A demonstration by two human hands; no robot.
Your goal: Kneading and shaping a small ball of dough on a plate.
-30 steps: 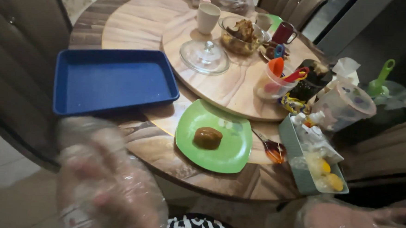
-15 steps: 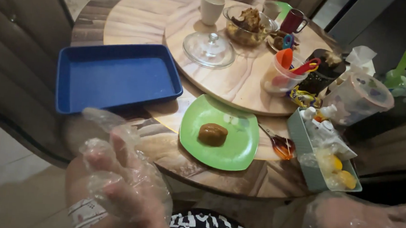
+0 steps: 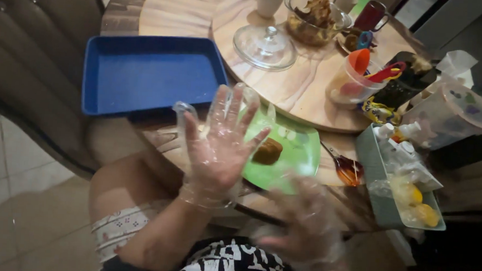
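The left hand [image 3: 218,145] wears a thin, clear, crinkled plastic glove, loose at the fingertips and gathered at the wrist; its fingers [image 3: 227,104] are fully spread and point up, palm toward the camera; it holds nothing and hovers above the near table edge, overlapping the left rim of the green plate [image 3: 295,155]. The right hand [image 3: 308,224] is gloved in the same film; it is blurred, low in the view, below the plate; its fingers appear loosely spread with nothing between them, though the blur hides fine detail.

The green plate is round, smooth and glossy; it lies on the wooden table [image 3: 165,5], whose surface shows a curved grain; a small, brown, blocky piece of food [image 3: 267,152] rests near the plate's centre, just beside the left hand's fingertips and apart from them.

Left of the plate sits a blue tray [image 3: 151,73], rectangular, shallow, with a raised rim and a matte floor. A round wooden turntable [image 3: 303,95] carries a clear glass lid [image 3: 265,46] with a knob and a glass bowl [image 3: 313,18] of brown food. A spoon [image 3: 341,165] lies to the right of the plate; beyond it stands a pale green rectangular bin [image 3: 383,206] holding bottles and bags.
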